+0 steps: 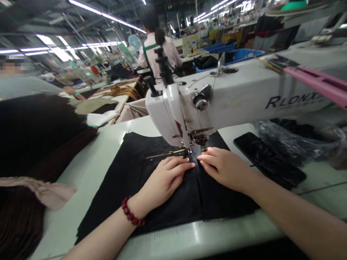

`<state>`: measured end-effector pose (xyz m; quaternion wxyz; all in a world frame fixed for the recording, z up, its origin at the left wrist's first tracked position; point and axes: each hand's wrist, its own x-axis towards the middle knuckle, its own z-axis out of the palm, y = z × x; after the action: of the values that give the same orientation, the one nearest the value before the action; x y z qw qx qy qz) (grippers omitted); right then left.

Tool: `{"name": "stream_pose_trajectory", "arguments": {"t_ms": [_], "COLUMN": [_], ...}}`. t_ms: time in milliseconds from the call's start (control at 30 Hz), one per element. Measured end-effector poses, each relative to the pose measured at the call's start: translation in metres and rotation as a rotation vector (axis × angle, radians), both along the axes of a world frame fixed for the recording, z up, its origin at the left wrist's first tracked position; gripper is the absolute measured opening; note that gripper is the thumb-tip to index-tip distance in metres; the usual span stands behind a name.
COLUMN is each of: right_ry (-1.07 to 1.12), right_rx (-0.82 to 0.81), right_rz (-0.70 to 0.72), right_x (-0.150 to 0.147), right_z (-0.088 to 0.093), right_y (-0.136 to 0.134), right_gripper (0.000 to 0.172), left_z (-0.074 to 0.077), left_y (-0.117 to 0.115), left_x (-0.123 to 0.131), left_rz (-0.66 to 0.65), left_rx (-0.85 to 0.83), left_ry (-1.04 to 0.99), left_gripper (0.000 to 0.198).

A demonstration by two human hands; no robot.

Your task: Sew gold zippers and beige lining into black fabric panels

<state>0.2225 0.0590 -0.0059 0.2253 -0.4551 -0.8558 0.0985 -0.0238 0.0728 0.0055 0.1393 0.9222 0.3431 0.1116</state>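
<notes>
A black fabric piece (173, 202) lies under the needle of a white sewing machine (173, 108). A gold-toothed zipper (165, 154) is set into it, left of the presser foot (190, 150). My left hand (165, 177), with a dark red bead bracelet (132, 213) at the wrist, rests flat on the fabric just below the zipper, fingers stretched toward the needle. To the right of the foot, my right hand (225, 168) pinches the fabric beside a dark seam line; its fingertips are close together. The fabric between the fingertips is partly hidden.
A black phone (248, 142) and clear plastic bags (295, 141) lie right of the fabric. Stacked dark cloth (40, 133) stands at the left. Pink-handled snips (317, 79) rest on the machine arm. A person (162, 50) sits ahead, near blue bins (241, 56).
</notes>
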Motion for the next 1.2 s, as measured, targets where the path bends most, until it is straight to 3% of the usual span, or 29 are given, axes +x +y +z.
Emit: {"name": "stream_pose_trajectory", "arguments": {"t_ms": [133,333,833,1000,1200], "right_ry": [-0.048,-0.119,-0.09,-0.118,-0.038], "right_rx": [0.068,0.077,0.036,0.024,-0.013], "right_rz": [-0.005,0.03,0.01,0.034,0.115], "right_x": [-0.002,-0.004,-0.011,-0.007,0.001], "right_z": [-0.001,0.001,-0.003,-0.003,0.002], "right_y": [0.002,0.0,-0.004,-0.006,-0.006], "right_gripper": [0.031,0.035,0.051,0.045,0.028], "left_z": [-0.002,-0.007,-0.004,-0.004,-0.001], "left_y": [0.001,-0.004,-0.002,0.0,0.0], "left_x": [0.0,0.0,0.001,0.005,0.008], "left_rz": [-0.093,0.039,0.071,0.156,0.057], "left_rx": [0.139,0.089,0.002,-0.096,-0.049], "left_ry": [0.166,-0.055,-0.135,-0.131,-0.086], "left_gripper": [0.047,0.023,0.018,0.031,0.03]}}
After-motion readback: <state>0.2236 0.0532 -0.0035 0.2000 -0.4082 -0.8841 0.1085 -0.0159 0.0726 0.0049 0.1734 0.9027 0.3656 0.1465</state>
